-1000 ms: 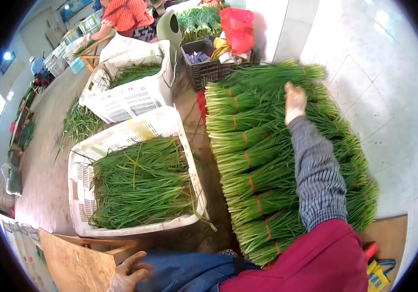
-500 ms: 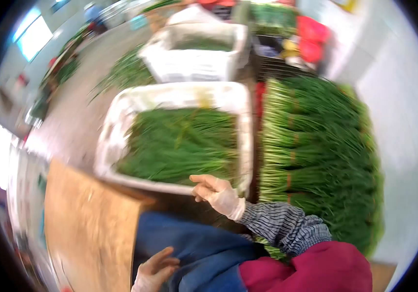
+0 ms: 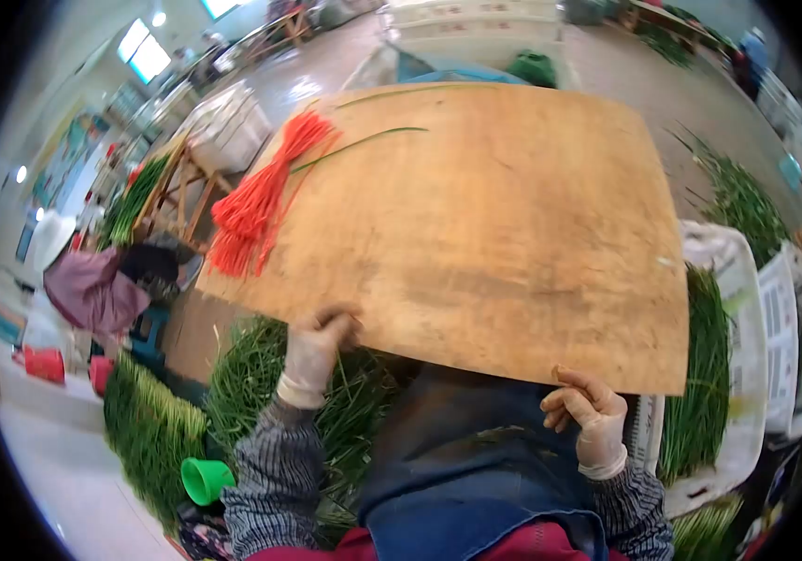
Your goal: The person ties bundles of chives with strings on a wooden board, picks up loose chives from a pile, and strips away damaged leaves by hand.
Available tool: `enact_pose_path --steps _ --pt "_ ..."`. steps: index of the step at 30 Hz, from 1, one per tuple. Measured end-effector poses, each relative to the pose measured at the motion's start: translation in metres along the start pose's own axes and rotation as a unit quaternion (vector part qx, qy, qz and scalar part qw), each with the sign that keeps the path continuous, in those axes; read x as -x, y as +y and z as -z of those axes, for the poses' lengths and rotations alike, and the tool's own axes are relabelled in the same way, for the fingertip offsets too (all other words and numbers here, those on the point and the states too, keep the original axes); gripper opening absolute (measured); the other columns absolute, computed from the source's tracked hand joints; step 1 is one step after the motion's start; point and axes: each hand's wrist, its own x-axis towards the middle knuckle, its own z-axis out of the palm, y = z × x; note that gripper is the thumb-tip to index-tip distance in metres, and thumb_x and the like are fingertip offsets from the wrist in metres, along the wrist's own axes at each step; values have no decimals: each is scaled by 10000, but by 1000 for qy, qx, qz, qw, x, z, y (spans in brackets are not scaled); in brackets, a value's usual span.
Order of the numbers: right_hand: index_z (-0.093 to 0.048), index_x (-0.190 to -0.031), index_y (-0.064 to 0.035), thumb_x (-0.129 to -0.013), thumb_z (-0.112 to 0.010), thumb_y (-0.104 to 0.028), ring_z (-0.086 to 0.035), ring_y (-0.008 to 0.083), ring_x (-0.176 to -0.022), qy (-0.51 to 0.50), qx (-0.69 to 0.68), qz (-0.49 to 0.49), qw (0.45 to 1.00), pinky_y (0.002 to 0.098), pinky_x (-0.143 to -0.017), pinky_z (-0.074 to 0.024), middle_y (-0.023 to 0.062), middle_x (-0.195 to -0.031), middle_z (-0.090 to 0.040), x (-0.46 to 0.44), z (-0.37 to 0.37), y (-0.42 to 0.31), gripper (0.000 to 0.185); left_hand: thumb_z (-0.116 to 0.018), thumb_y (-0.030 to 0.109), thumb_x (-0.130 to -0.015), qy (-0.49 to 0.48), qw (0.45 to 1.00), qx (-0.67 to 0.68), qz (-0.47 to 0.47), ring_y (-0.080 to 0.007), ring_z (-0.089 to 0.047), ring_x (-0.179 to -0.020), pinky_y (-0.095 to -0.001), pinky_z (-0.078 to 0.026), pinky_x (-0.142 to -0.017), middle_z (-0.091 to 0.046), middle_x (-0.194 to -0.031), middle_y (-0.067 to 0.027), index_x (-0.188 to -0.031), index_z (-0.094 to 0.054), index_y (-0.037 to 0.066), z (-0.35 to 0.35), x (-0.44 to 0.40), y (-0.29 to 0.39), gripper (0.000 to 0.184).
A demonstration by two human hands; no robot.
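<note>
My left hand (image 3: 315, 344), in a thin pale glove, is at the near left edge of a wooden board table (image 3: 532, 206). Its fingers bend to the right and are blurred; whether they hold anything cannot be made out. My right hand (image 3: 592, 413), gloved too, is just below the table's near right edge, its fingers loosely bent and apart, with nothing visible in them. On the board lies a bunch of red-orange ties (image 3: 265, 196) at the far left. One loose green stalk (image 3: 364, 148) lies beside it, and another thin one lies near the far edge.
Loose long greens (image 3: 261, 374) are heaped left of my apron. Bundled greens (image 3: 153, 421) and a green cup (image 3: 205, 481) lie farther left. A white crate (image 3: 737, 421) of greens stands at the right. A person in a white hat (image 3: 93, 280) sits at the left.
The view has swung left from the crates and the stacked bundles to the wooden board. Both hands are now at the board's near edge; the right one has left the space over the crate's rim.
</note>
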Motion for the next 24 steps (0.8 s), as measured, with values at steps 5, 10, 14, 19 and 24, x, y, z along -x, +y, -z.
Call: enact_pose_path --steps 5,10,14,19,24 --pt "-512 -1118 70 -868 -525 -85 -596 165 -601 -22 18 -30 999 222 -528 -446 149 -790 -640 -20 16 9 295 -550 94 -790 220 963 -144 -60 -167 -586 -646 -281 -469 -588 -620 -738 -77 -874 -634 0 49 -70 -40 152" --pt "-507 -1124 67 -872 -523 -91 -596 167 -600 -21 20 -51 998 224 -530 -449 158 -771 -643 -31 19 2 298 -577 169 -775 374 773 -500 -113 -292 -593 -793 -385 -470 -694 -605 -789 -137 -792 -608 15 73 -121 -70 158" --pt "-511 -1117 71 -868 -508 -72 -595 166 -598 -40 44 -63 996 225 -526 -446 158 -771 -642 -42 7 -12 287 -571 193 -784 383 759 -521 -73 -320 -584 -815 -404 -466 -703 -599 -798 -143 -762 -602 29 70 -118 -75 167" --pt "-528 -1094 84 -861 -513 -71 -587 147 -584 -103 94 -118 983 216 -515 -436 157 -766 -640 -74 -25 -34 280 -603 176 -774 397 783 -456 -149 -304 -588 -763 -401 -468 -655 -598 -792 -133 -808 -627 76 41 -64 -60 109" --pt "-550 -1086 61 -885 -514 -70 -596 123 -599 -193 53 -125 972 186 -490 -421 130 -788 -648 -84 -56 -28 243 -617 223 -765 378 764 -479 -211 -292 -588 -774 -387 -478 -662 -577 -837 -126 -907 -604 84 38 -90 -56 199"
